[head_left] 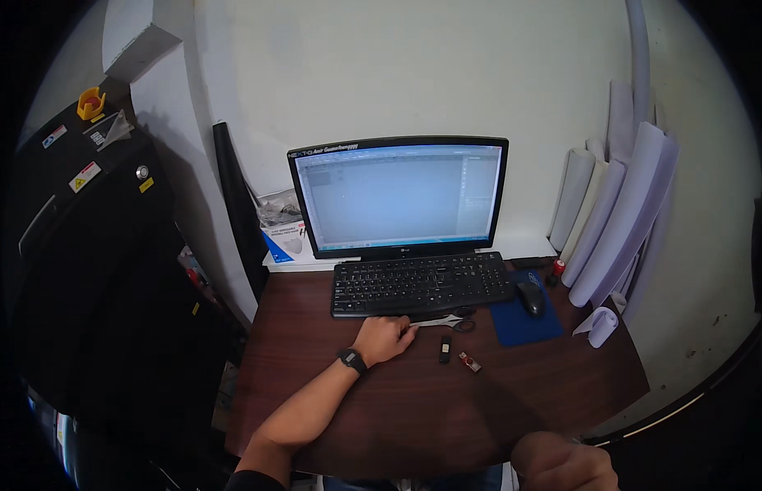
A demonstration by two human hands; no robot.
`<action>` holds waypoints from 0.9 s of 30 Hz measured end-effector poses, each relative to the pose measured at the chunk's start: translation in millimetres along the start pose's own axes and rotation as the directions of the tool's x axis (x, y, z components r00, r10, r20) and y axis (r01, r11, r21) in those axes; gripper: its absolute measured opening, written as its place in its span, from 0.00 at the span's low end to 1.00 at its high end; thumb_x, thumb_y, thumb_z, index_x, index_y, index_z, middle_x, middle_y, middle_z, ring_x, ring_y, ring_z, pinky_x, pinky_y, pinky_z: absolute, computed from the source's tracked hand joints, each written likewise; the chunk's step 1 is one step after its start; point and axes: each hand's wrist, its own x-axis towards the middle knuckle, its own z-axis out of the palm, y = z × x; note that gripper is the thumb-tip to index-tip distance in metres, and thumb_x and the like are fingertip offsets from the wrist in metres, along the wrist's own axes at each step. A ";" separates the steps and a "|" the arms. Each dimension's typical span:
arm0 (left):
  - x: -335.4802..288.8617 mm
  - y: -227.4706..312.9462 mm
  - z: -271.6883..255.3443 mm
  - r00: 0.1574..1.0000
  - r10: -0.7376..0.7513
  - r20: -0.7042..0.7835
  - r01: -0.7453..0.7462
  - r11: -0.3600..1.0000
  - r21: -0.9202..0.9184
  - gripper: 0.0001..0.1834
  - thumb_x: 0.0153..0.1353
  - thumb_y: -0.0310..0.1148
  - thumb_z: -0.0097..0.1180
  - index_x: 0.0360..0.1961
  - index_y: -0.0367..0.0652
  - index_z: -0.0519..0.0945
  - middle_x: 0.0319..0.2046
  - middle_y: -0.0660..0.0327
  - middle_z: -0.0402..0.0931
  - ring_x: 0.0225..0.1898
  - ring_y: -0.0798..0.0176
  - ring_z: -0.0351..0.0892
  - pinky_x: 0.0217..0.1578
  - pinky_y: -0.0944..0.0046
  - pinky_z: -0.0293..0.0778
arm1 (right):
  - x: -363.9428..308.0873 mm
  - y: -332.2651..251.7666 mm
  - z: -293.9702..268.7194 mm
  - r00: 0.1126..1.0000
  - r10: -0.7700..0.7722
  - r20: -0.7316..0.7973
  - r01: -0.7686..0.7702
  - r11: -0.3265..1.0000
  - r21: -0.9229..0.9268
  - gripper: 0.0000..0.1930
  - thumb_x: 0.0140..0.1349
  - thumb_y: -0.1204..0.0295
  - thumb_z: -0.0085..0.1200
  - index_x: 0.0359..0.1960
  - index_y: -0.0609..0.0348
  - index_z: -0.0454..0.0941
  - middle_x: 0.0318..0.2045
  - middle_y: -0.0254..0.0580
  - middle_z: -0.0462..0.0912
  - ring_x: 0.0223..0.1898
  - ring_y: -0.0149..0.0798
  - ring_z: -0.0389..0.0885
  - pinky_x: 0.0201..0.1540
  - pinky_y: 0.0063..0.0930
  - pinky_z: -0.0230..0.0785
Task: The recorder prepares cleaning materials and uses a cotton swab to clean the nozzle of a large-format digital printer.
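Note:
My left hand [383,339], with a dark watch on the wrist, rests on the desk just below the keyboard [422,282]. Its fingers are curled, with thumb and forefinger closed at the blade end of a pair of scissors [446,321]. The scissors' dark handles point right. Low at the bottom right, my right hand [565,463] hangs near the desk's front edge, bent and blurred; its fingertips are hidden. Between the hands lie a black USB stick [445,350] and a red and silver USB stick [469,362].
A lit monitor [401,196] stands behind the keyboard. A black mouse [530,299] sits on a blue mouse pad [512,323]. Rolled white sheets [618,221] lean at the right wall. A large black machine [94,270] borders the brown desk [381,417] on the left.

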 end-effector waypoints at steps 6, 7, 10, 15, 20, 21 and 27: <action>-0.8 -0.1 3.4 0.999 -0.020 -0.039 0.019 1.000 -0.018 0.19 0.68 0.41 0.61 0.23 0.40 0.80 0.19 0.52 0.80 0.23 0.45 0.82 0.28 0.49 0.76 | 6.8 6.1 -4.8 0.986 0.161 0.050 -0.167 0.965 0.203 0.07 0.41 0.82 0.66 0.18 0.61 0.78 0.14 0.34 0.74 0.14 0.29 0.69 0.17 0.23 0.52; -2.6 -1.7 3.7 0.999 0.000 -0.052 -0.001 1.000 -0.015 0.19 0.68 0.41 0.61 0.23 0.40 0.80 0.19 0.52 0.80 0.24 0.44 0.82 0.28 0.49 0.76 | 7.6 6.3 -6.0 0.986 0.157 0.050 -0.164 0.965 0.204 0.07 0.41 0.82 0.66 0.18 0.61 0.78 0.14 0.34 0.74 0.14 0.29 0.69 0.17 0.23 0.52; -4.0 -1.6 1.3 0.999 0.000 -0.053 -0.001 1.000 -0.007 0.18 0.68 0.42 0.61 0.24 0.40 0.80 0.19 0.51 0.81 0.24 0.43 0.82 0.28 0.48 0.76 | 6.6 6.1 -7.7 0.978 0.183 0.101 -0.200 0.958 0.207 0.08 0.39 0.81 0.67 0.17 0.61 0.78 0.14 0.35 0.73 0.14 0.29 0.69 0.17 0.23 0.52; -1.7 -0.6 1.7 1.000 -0.026 -0.014 0.026 1.000 0.000 0.18 0.68 0.42 0.60 0.26 0.39 0.81 0.21 0.49 0.81 0.25 0.43 0.82 0.29 0.47 0.76 | 9.4 17.8 -12.8 0.936 0.239 0.259 -0.306 0.915 0.261 0.03 0.55 0.77 0.64 0.26 0.64 0.83 0.20 0.37 0.77 0.16 0.31 0.72 0.18 0.26 0.55; 8.6 4.5 10.6 0.999 -0.048 -0.010 0.047 0.996 -0.074 0.15 0.68 0.42 0.61 0.31 0.40 0.82 0.22 0.49 0.82 0.27 0.42 0.83 0.30 0.47 0.77 | -17.2 41.9 -31.7 0.848 0.493 0.194 -0.522 0.841 0.144 0.13 0.64 0.66 0.61 0.28 0.64 0.85 0.23 0.38 0.81 0.20 0.33 0.77 0.22 0.26 0.64; -7.6 -8.9 -4.9 0.996 -0.086 -0.004 0.085 0.996 -0.036 0.15 0.68 0.42 0.61 0.31 0.40 0.82 0.22 0.49 0.82 0.27 0.42 0.83 0.30 0.47 0.77 | -39.8 60.2 -21.8 0.776 0.624 -0.090 -0.617 0.781 0.096 0.19 0.63 0.57 0.62 0.24 0.61 0.85 0.23 0.40 0.84 0.22 0.34 0.81 0.25 0.25 0.69; 3.7 3.6 -1.2 0.995 -0.101 0.009 0.102 0.992 -0.068 0.16 0.68 0.44 0.60 0.36 0.41 0.82 0.31 0.49 0.87 0.33 0.44 0.87 0.36 0.47 0.80 | -216.7 196.8 -120.6 0.507 0.778 -0.371 -0.781 0.234 -0.579 0.10 0.69 0.73 0.57 0.48 0.64 0.75 0.37 0.44 0.80 0.39 0.38 0.79 0.43 0.35 0.73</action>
